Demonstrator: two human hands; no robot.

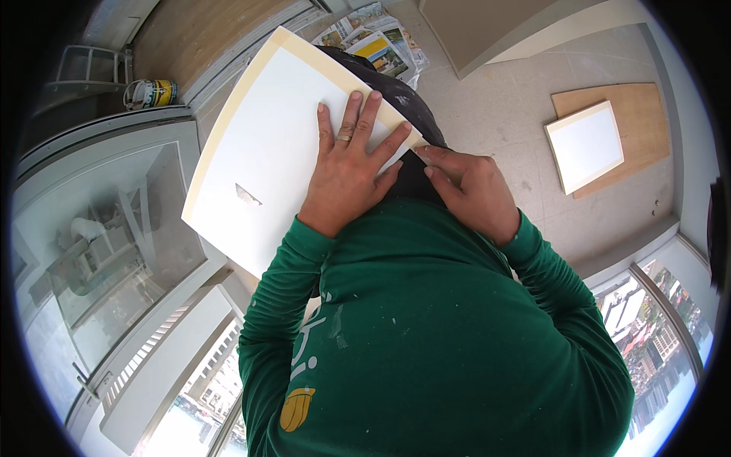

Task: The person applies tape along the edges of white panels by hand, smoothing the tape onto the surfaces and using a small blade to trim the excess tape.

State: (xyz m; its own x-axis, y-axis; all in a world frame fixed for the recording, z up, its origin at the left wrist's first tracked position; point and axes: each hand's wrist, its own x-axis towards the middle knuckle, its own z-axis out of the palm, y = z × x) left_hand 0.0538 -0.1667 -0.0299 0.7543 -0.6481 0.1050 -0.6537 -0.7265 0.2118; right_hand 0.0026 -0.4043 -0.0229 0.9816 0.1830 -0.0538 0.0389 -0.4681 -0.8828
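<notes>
A white panel [263, 137], edged with cream masking tape [320, 61], lies tilted across my lap. It has a small torn grey mark [247, 195] on its face. My left hand [350, 152] rests flat on the panel with fingers spread, one wearing a ring, near the taped edge on the right. Close beside it, my right hand [476, 186] pinches the tape at the panel's right corner between thumb and forefinger. Whether those fingers also grip the panel's edge is hard to see.
A second taped white panel [585, 145] lies on a brown board [647, 129] on the floor to the right. Newspapers [381, 49] are spread ahead. A paint bucket [156, 93] stands at the far left, beyond a glass door [114, 236]. A beige panel [487, 30] juts in ahead.
</notes>
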